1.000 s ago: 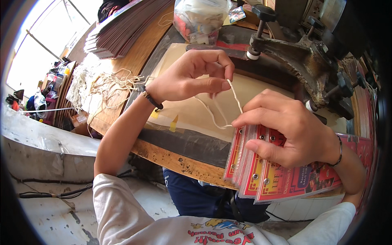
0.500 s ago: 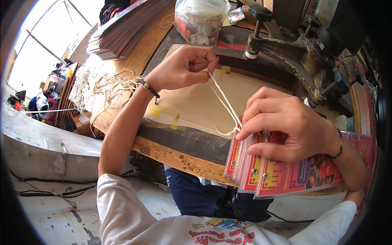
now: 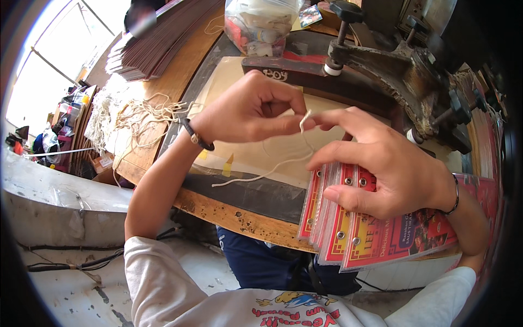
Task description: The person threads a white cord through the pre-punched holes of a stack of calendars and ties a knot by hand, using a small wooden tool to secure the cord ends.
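Note:
My left hand pinches a white cord between thumb and curled fingers, above the pale work board. My right hand rests over a stack of laminated red and yellow menus, its thumb on the top menu and middle finger at the upper corner. Its index finger reaches left and meets the cord at my left fingertips. A loose tail of the cord trails left across the board. Metal eyelets line the menus' edge. How the cord joins the stack's upper corner is hidden behind my right hand.
A pale sheet-covered board lies on the wooden table. Beyond my right hand stands a dark metal clamp-like machine. Loose cords lie at left, near a stack of panels. A filled plastic bag stands behind.
My left hand has moved slightly lower and right, and my right index finger has stretched out to it. The cord, taut between hand and menus before, now hangs slack with a tail lying leftward.

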The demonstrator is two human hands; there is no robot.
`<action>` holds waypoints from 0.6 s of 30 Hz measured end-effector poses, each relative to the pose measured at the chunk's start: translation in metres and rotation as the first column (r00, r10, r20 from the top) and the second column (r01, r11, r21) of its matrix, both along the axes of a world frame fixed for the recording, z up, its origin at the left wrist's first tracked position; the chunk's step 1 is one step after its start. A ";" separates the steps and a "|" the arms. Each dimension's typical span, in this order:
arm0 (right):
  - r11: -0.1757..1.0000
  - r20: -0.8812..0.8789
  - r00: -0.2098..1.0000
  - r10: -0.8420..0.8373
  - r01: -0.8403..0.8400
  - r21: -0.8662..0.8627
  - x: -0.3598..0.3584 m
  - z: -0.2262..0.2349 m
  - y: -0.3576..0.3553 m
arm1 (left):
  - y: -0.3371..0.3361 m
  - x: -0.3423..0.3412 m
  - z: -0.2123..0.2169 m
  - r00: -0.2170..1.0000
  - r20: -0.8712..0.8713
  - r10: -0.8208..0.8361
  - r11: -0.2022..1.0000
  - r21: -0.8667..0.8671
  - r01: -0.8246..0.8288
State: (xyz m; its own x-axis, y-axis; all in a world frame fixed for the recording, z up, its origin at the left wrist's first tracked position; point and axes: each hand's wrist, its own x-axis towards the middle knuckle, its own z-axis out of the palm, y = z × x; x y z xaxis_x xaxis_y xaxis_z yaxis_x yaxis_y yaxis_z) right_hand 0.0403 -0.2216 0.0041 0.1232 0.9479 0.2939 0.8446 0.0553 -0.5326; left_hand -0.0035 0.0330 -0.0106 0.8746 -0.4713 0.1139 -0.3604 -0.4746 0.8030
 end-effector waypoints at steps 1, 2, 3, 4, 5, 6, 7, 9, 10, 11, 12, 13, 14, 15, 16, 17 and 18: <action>0.999 -0.015 1.000 0.016 -0.017 -0.042 0.001 0.001 0.001 | -0.006 -0.001 -0.007 0.999 0.053 0.002 0.998 -0.061 0.002; 0.996 -0.029 0.999 0.030 -0.032 -0.085 0.002 0.001 0.002 | -0.009 -0.001 -0.008 0.997 0.080 -0.018 0.999 -0.041 0.021; 0.989 -0.043 0.998 0.044 -0.049 -0.137 0.003 0.006 0.003 | -0.011 -0.003 -0.006 0.994 0.106 -0.033 0.999 -0.016 0.035; 0.980 -0.058 0.997 0.057 -0.067 -0.188 0.003 0.008 0.004 | -0.014 -0.004 -0.006 0.990 0.132 -0.049 0.999 0.009 0.048; 0.982 -0.048 0.997 0.061 -0.069 -0.178 0.003 0.007 0.004 | -0.017 -0.006 -0.008 0.982 0.184 -0.036 0.999 -0.012 0.038; 0.984 -0.037 0.997 0.062 -0.068 -0.168 0.003 0.006 0.003 | -0.017 -0.006 -0.008 0.970 0.239 -0.033 0.999 -0.007 0.036; 0.985 -0.026 0.998 0.063 -0.067 -0.157 0.003 0.006 0.003 | -0.017 -0.006 -0.007 0.955 0.294 -0.030 0.999 -0.003 0.032; 0.980 -0.027 0.997 0.066 -0.070 -0.188 0.002 0.008 0.002 | -0.017 -0.006 -0.004 0.924 0.381 -0.018 1.000 0.022 0.010; 0.982 -0.021 0.998 0.066 -0.068 -0.177 0.001 0.007 0.001 | -0.017 -0.006 -0.002 0.910 0.415 -0.010 0.999 0.042 -0.009; 0.984 -0.018 0.998 0.065 -0.067 -0.168 0.001 0.006 0.001 | -0.018 -0.006 -0.002 0.894 0.448 -0.003 0.998 0.061 -0.028; 0.989 0.002 0.998 0.066 -0.065 -0.131 0.000 0.004 0.001 | -0.019 -0.006 -0.001 0.898 0.439 0.021 0.997 0.052 -0.049; 0.994 0.022 0.998 0.066 -0.063 -0.094 -0.001 0.002 0.000 | -0.021 -0.008 -0.002 0.902 0.429 0.044 0.997 0.044 -0.069; 0.993 0.054 0.996 0.072 -0.066 -0.097 -0.001 0.003 0.000 | -0.022 -0.008 -0.004 0.906 0.417 0.066 0.995 0.035 -0.089; 0.992 0.089 0.993 0.075 -0.065 -0.105 -0.002 0.005 0.000 | -0.023 -0.007 -0.006 0.907 0.417 0.054 0.997 0.032 -0.074; 0.991 0.123 0.989 0.077 -0.063 -0.114 -0.002 0.005 0.000 | -0.024 -0.006 -0.009 0.907 0.420 0.036 0.996 0.057 -0.066; 0.996 0.141 0.987 0.074 -0.065 -0.066 -0.003 0.002 0.000 | -0.025 -0.004 -0.013 0.906 0.422 0.017 0.995 0.083 -0.058; 0.995 0.153 0.985 0.075 -0.064 -0.075 -0.004 0.004 0.000 | -0.025 -0.004 -0.011 0.903 0.430 -0.001 0.992 0.113 -0.053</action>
State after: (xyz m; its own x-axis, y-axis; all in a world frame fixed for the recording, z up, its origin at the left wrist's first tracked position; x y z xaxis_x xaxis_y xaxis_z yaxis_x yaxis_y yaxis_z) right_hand 0.0360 -0.2215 0.0077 0.0145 0.9712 0.2377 0.9127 0.0842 -0.3998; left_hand -0.0077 0.0078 -0.0221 0.7660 -0.4827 0.4244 -0.6428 -0.5709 0.5108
